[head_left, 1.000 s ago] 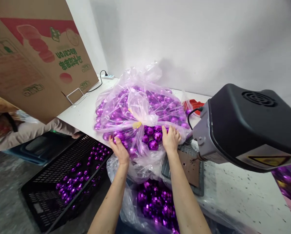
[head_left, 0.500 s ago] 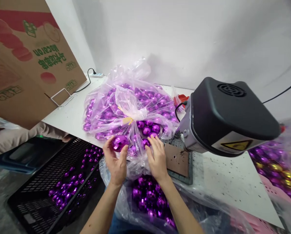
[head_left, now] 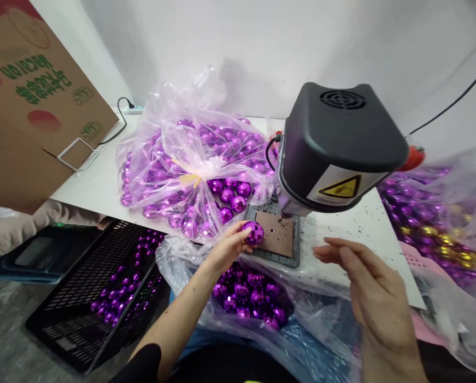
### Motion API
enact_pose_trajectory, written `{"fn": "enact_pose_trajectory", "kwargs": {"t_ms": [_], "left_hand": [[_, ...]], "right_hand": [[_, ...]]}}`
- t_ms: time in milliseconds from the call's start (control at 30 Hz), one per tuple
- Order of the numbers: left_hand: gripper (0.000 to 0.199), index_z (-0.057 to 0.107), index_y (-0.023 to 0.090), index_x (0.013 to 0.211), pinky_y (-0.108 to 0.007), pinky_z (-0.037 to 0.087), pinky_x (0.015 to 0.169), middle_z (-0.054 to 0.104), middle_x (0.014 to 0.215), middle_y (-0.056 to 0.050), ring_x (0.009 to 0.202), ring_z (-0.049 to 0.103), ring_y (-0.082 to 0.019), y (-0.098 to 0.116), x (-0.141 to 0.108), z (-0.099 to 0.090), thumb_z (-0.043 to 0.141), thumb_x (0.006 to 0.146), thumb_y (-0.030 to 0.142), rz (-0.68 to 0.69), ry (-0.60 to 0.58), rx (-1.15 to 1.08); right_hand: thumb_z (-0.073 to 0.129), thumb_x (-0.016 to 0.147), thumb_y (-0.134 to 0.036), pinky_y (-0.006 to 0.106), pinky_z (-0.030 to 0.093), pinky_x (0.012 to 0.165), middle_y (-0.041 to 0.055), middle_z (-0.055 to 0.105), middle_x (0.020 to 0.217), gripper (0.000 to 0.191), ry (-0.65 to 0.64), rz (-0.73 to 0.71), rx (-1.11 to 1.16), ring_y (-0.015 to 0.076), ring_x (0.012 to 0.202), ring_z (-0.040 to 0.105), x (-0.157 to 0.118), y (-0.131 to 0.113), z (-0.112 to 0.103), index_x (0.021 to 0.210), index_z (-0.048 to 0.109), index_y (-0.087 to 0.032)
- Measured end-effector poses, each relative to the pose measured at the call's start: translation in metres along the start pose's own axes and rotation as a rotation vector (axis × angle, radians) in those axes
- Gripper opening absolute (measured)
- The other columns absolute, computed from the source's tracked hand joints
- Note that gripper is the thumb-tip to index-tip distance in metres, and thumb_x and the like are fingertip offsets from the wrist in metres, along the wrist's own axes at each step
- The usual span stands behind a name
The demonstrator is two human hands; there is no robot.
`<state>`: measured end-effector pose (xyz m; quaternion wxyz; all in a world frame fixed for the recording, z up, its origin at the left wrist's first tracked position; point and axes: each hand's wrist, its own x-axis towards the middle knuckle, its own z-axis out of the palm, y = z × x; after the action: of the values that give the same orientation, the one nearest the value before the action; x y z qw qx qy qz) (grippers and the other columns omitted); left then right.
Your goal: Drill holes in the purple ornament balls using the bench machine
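Observation:
A shiny purple faceted ball [head_left: 254, 233] is pinched in my left hand [head_left: 232, 243], just left of a brown board [head_left: 276, 234] with a small hole. The board lies on a dark slotted base plate [head_left: 294, 260] beneath a black machine head [head_left: 337, 143] with a warning label. To the right, my right hand [head_left: 366, 276] hovers over the white table with its fingers stretched out, holding nothing. Behind my left hand, a tied clear plastic bag [head_left: 210, 165] bulges with similar purple balls, several of them showing at its opening.
Below the table edge, an open plastic bag holds more purple balls [head_left: 254, 292]. A black crate [head_left: 74, 298] with purple balls stands at the left. A cardboard box [head_left: 34, 117] is back left. Purple and gold balls [head_left: 441, 234] sit at the right by a pink basket [head_left: 417, 260].
My left hand has moved right with the ball, up to the board. My right hand has left the balls at the bag's opening and swung right. The view has shifted.

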<state>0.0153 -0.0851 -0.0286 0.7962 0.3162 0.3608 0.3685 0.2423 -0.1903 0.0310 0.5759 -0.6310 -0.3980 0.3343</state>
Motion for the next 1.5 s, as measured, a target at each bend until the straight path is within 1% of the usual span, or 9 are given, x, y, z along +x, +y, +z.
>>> {"fn": "enact_pose_trajectory", "kwargs": {"t_ms": [133, 233, 433, 633, 833, 967, 1167, 1300, 1500], "left_hand": [[0.048, 0.069, 0.016, 0.105, -0.022, 0.045, 0.06, 0.068, 0.09, -0.004, 0.071, 0.062, -0.012, -0.002, 0.006, -0.003, 0.088, 0.071, 0.045, -0.013, -0.037, -0.073], [0.05, 0.07, 0.016, 0.111, -0.021, 0.044, 0.062, 0.069, 0.097, -0.005, 0.074, 0.063, -0.011, -0.004, 0.005, -0.005, 0.09, 0.07, 0.036, 0.0, -0.049, -0.047], [0.054, 0.065, 0.023, 0.124, -0.022, 0.046, 0.064, 0.07, 0.106, -0.006, 0.078, 0.067, -0.014, 0.0, -0.002, -0.011, 0.085, 0.076, 0.039, 0.011, -0.108, -0.045], [0.055, 0.063, 0.024, 0.126, -0.022, 0.046, 0.064, 0.068, 0.104, -0.006, 0.08, 0.066, -0.014, 0.0, 0.002, -0.012, 0.082, 0.078, 0.043, 0.02, -0.144, -0.087], [0.052, 0.062, 0.02, 0.123, -0.023, 0.047, 0.067, 0.068, 0.106, -0.004, 0.084, 0.063, -0.015, -0.008, 0.02, 0.003, 0.079, 0.079, 0.043, 0.15, 0.002, 0.335], [0.044, 0.061, 0.019, 0.123, -0.032, 0.05, 0.093, 0.068, 0.119, -0.006, 0.107, 0.063, -0.021, -0.007, 0.038, 0.012, 0.072, 0.085, 0.039, 0.281, -0.022, 0.643], [0.047, 0.057, 0.019, 0.129, -0.039, 0.049, 0.098, 0.069, 0.12, -0.008, 0.109, 0.065, -0.026, -0.002, 0.047, 0.02, 0.071, 0.088, 0.037, 0.394, -0.027, 1.15], [0.046, 0.058, 0.019, 0.126, -0.038, 0.049, 0.097, 0.067, 0.12, -0.009, 0.112, 0.063, -0.026, -0.006, 0.047, 0.027, 0.074, 0.086, 0.034, 0.506, -0.042, 1.29], [0.046, 0.064, 0.023, 0.121, -0.041, 0.045, 0.101, 0.064, 0.113, -0.007, 0.115, 0.059, -0.03, -0.013, 0.055, 0.034, 0.079, 0.08, 0.036, 0.561, 0.04, 1.313]], "right_hand": [[0.068, 0.084, -0.049, 0.029, 0.059, 0.074, 0.0079, 0.073, 0.085, 0.037, 0.104, -0.018, 0.041, 0.017, 0.078, 0.071, 0.011, -0.005, -0.009, 0.101, 0.071, -0.017], [0.068, 0.085, -0.049, 0.029, 0.059, 0.073, 0.0078, 0.073, 0.085, 0.037, 0.072, 0.003, 0.045, 0.0169, 0.077, 0.07, 0.01, 0.002, -0.004, 0.101, 0.071, -0.016], [0.066, 0.086, -0.05, 0.028, 0.059, 0.076, 0.007, 0.073, 0.086, 0.037, -0.042, 0.065, 0.016, 0.0154, 0.079, 0.07, 0.002, 0.019, 0.007, 0.102, 0.071, -0.017], [0.068, 0.084, -0.051, 0.028, 0.059, 0.075, 0.0073, 0.073, 0.086, 0.039, 0.038, 0.063, 0.035, 0.016, 0.078, 0.07, 0.008, 0.014, -0.005, 0.103, 0.07, -0.017], [0.067, 0.085, -0.051, 0.029, 0.059, 0.078, 0.0073, 0.073, 0.087, 0.039, -0.007, 0.095, 0.03, 0.016, 0.08, 0.07, 0.006, 0.017, -0.008, 0.104, 0.07, -0.018], [0.066, 0.085, -0.053, 0.028, 0.058, 0.08, 0.0067, 0.073, 0.089, 0.039, -0.015, 0.116, 0.027, 0.0154, 0.082, 0.07, 0.007, 0.021, -0.009, 0.105, 0.07, -0.019], [0.065, 0.086, -0.052, 0.029, 0.058, 0.079, 0.0074, 0.073, 0.089, 0.039, 0.005, 0.133, 0.023, 0.0156, 0.082, 0.07, 0.008, 0.025, -0.016, 0.104, 0.069, -0.018], [0.065, 0.085, -0.053, 0.028, 0.058, 0.078, 0.0074, 0.073, 0.088, 0.039, 0.015, 0.126, 0.023, 0.0155, 0.081, 0.07, 0.008, 0.022, -0.018, 0.103, 0.07, -0.018], [0.067, 0.085, -0.051, 0.029, 0.059, 0.076, 0.0072, 0.073, 0.086, 0.039, 0.043, 0.034, 0.01, 0.016, 0.078, 0.07, 0.014, 0.006, -0.025, 0.104, 0.07, -0.017]]}}
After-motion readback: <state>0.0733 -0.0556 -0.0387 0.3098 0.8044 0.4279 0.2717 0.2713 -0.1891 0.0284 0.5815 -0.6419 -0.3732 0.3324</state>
